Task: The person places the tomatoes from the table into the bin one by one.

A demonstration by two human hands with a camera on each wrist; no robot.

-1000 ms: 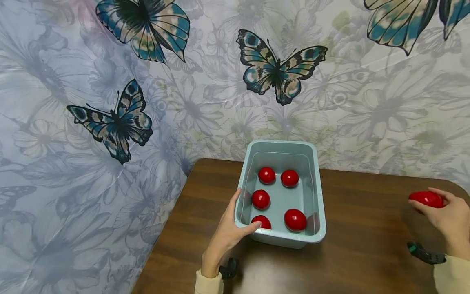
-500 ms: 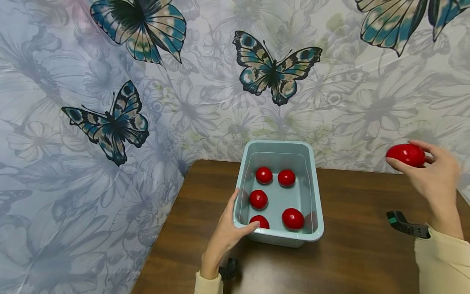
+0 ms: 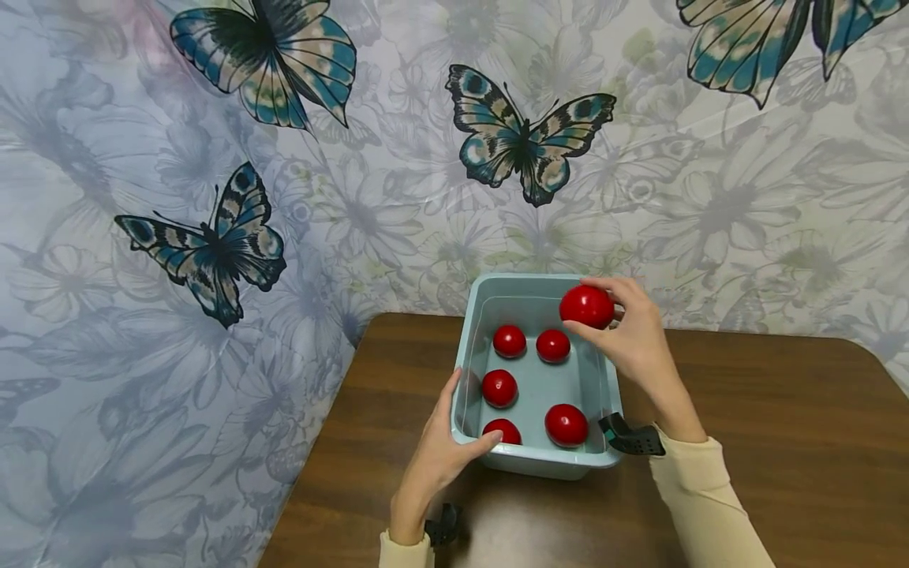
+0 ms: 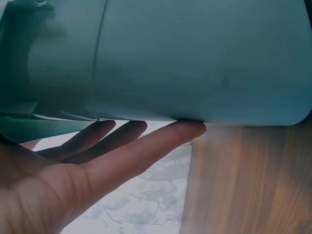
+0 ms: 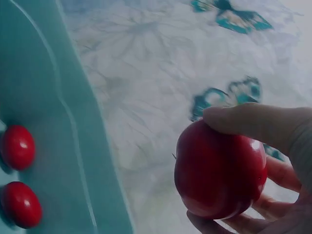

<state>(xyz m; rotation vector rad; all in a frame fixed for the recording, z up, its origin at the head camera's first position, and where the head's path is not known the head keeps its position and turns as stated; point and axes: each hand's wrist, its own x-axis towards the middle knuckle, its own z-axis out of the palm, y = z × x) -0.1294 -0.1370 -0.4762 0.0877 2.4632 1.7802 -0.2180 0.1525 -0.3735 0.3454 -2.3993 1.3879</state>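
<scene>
A pale blue-green plastic bin (image 3: 540,464) stands on the table with several shiny red apples (image 3: 566,425) on its floor. My left hand (image 3: 440,446) holds its near left corner, thumb at the front rim and fingers along the left side. In the left wrist view those fingers lie nearly straight against the bin's outer wall (image 4: 195,58). Over the bin's far right corner my right hand (image 3: 635,339) grips another red apple (image 3: 586,306) between thumb and fingers. The right wrist view shows this apple (image 5: 219,170) with a short stem, held above rim height.
The brown wooden table (image 3: 781,442) extends to the right of the bin. Behind it hangs a floral cloth (image 3: 398,197) printed with butterflies, close to the bin's far end. A black band (image 3: 632,438) is on the right wrist.
My right hand has lifted the apple from the table's right side and carried it left, over the bin. My left hand has stayed on the bin's corner.
</scene>
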